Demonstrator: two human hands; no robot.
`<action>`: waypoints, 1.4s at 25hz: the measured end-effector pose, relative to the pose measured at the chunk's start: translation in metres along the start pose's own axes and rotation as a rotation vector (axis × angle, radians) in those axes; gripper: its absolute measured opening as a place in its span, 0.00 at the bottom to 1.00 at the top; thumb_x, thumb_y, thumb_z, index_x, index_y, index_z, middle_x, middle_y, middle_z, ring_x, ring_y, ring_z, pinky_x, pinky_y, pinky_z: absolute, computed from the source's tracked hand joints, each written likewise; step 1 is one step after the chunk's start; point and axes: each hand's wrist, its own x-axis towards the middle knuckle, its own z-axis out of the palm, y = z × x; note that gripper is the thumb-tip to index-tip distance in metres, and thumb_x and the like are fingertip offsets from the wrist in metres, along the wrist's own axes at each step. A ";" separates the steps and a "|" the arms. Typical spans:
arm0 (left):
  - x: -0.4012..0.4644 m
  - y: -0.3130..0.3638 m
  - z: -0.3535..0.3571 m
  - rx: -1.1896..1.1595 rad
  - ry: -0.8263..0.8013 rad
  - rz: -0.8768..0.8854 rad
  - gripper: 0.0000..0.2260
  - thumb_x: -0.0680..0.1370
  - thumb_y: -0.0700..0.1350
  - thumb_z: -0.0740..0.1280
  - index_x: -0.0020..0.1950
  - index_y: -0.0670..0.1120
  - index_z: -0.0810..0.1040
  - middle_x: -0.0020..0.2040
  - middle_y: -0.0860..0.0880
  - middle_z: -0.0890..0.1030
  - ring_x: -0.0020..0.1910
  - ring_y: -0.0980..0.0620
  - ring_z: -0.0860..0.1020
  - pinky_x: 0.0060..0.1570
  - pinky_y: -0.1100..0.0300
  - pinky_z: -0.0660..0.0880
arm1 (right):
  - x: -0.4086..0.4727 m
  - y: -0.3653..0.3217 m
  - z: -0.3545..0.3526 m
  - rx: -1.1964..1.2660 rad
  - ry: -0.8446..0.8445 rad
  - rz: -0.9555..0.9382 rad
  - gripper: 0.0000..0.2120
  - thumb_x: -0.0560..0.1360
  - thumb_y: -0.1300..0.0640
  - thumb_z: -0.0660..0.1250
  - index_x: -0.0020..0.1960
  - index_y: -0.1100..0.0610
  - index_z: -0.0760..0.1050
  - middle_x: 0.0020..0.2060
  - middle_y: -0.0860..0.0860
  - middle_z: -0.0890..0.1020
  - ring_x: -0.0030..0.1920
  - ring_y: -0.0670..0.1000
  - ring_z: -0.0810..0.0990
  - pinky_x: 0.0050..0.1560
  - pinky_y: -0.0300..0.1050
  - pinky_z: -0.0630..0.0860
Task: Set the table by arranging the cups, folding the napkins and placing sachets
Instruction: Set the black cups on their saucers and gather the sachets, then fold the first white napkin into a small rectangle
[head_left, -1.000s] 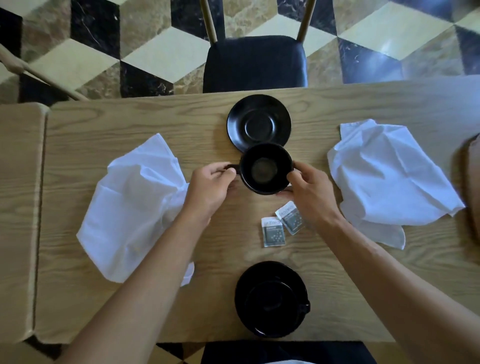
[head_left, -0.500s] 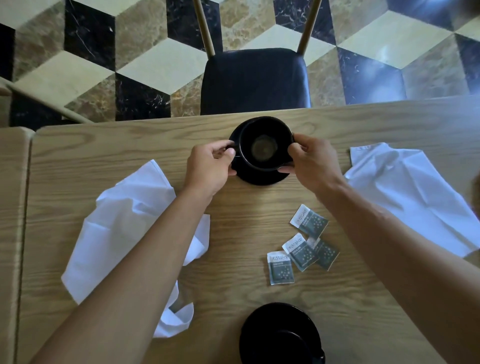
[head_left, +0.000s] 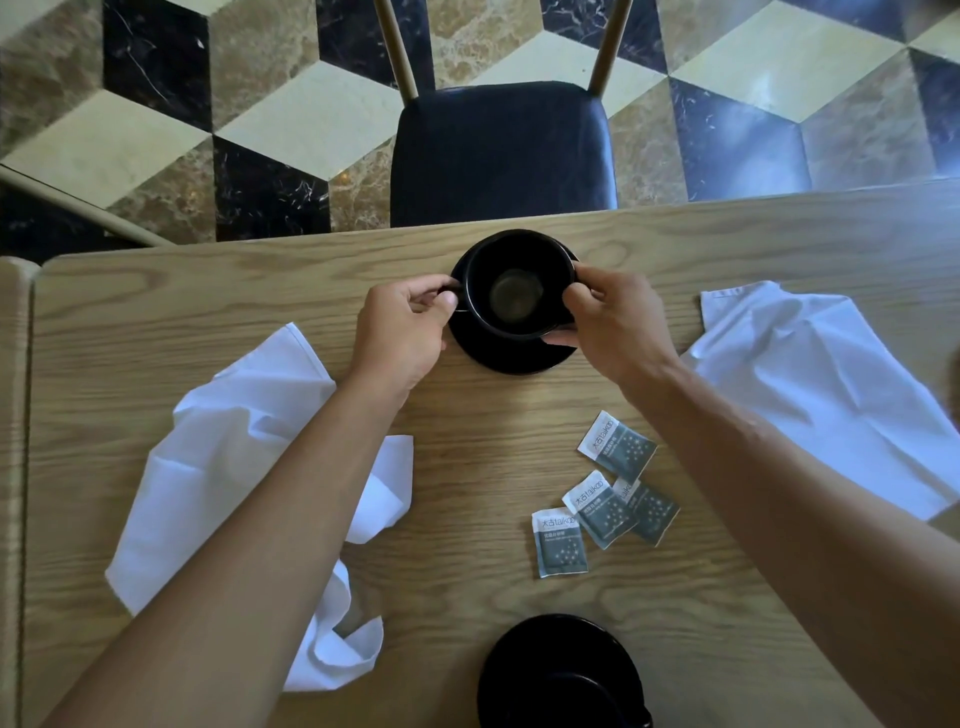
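- The left hand (head_left: 402, 332) is seen left of centre in the upper half of the frame, its fingers curled and pinching the small handle on the left side of the black cup (head_left: 517, 286).
- The right hand (head_left: 613, 325) is set against the cup's right side, fingers curled round the wall and the thumb below at the saucer's edge.
- The cup is now held over the black saucer (head_left: 511, 356) at the upper centre, near the table's far edge; whether its base is fully seated cannot be told.
- A second earlier the cup was held nearer the middle of the wooden table (head_left: 519, 426), just below the then bare saucer; half a second ago it was already over the saucer, and little has changed since.
- Four sachets (head_left: 605, 496) are seen right of centre in the lower half, three of them overlapping or touching, one lying just above them.
- A crumpled white napkin (head_left: 234, 467) lies at the left, partly covered by the left forearm; a second white napkin (head_left: 826, 395) lies at the right edge.
- A second black cup on a saucer (head_left: 563, 670) is cut off by the bottom edge.
- A dark-seated chair (head_left: 501, 150) stands beyond the table at the top centre.
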 end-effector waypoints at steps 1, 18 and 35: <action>0.000 0.001 0.000 0.008 0.001 0.000 0.09 0.80 0.43 0.69 0.54 0.55 0.85 0.49 0.51 0.84 0.44 0.55 0.82 0.47 0.52 0.84 | -0.001 0.000 0.000 0.010 -0.002 0.011 0.16 0.73 0.57 0.58 0.48 0.51 0.85 0.37 0.51 0.86 0.39 0.49 0.88 0.45 0.55 0.86; -0.016 -0.002 0.001 -0.081 -0.011 -0.051 0.16 0.79 0.40 0.69 0.65 0.52 0.80 0.50 0.57 0.84 0.49 0.59 0.84 0.54 0.51 0.83 | -0.014 0.003 0.000 0.081 -0.108 0.120 0.12 0.79 0.56 0.61 0.48 0.54 0.83 0.45 0.51 0.88 0.43 0.54 0.89 0.53 0.57 0.85; -0.139 -0.034 -0.033 0.147 0.078 -0.064 0.19 0.79 0.43 0.66 0.70 0.51 0.75 0.61 0.54 0.79 0.56 0.57 0.79 0.40 0.75 0.71 | -0.110 0.019 0.028 -0.215 -0.169 0.068 0.21 0.69 0.51 0.62 0.53 0.67 0.76 0.37 0.53 0.79 0.41 0.59 0.82 0.52 0.68 0.80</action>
